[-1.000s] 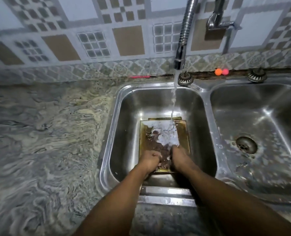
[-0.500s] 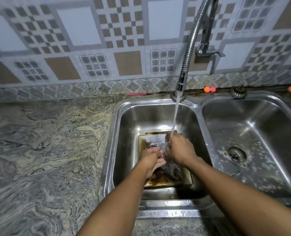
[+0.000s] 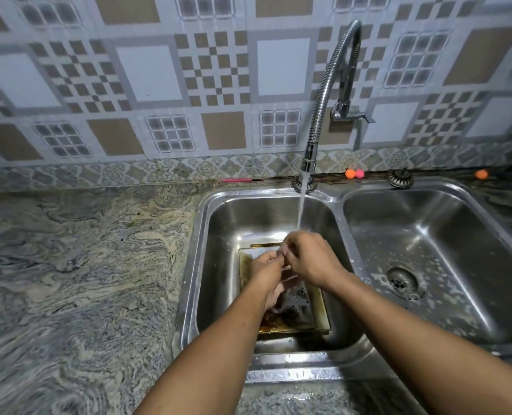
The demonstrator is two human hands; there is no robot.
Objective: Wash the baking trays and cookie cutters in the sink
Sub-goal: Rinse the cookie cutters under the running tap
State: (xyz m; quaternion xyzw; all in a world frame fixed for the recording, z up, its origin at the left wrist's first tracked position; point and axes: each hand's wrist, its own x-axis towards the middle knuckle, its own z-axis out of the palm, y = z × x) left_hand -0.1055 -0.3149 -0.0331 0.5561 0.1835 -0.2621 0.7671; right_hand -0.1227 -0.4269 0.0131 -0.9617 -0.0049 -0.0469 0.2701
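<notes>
A stained, brownish baking tray (image 3: 317, 319) lies flat on the bottom of the left sink basin (image 3: 199, 265), wet and spotted with foam. Above its far half my left hand (image 3: 266, 268) and my right hand (image 3: 311, 259) meet fingertip to fingertip under the water stream (image 3: 301, 208). Both pinch a small cookie cutter (image 3: 281, 252), which is mostly hidden by the fingers. Water falls from the flexible faucet (image 3: 323, 97) onto my right hand. My forearms cover the tray's near left part.
The right basin (image 3: 458, 235) holds only its drain (image 3: 403, 280) and soap flecks. Marbled countertop (image 3: 84, 280) stretches to the left. Along the tiled wall lie small orange and pink balls (image 3: 353, 173), a pink stick (image 3: 237, 180) and the tap handle (image 3: 350, 113).
My hands rose from the tray's near edge and came together under the stream, pinching the small piece. The view tilted up, showing more wall and faucet.
</notes>
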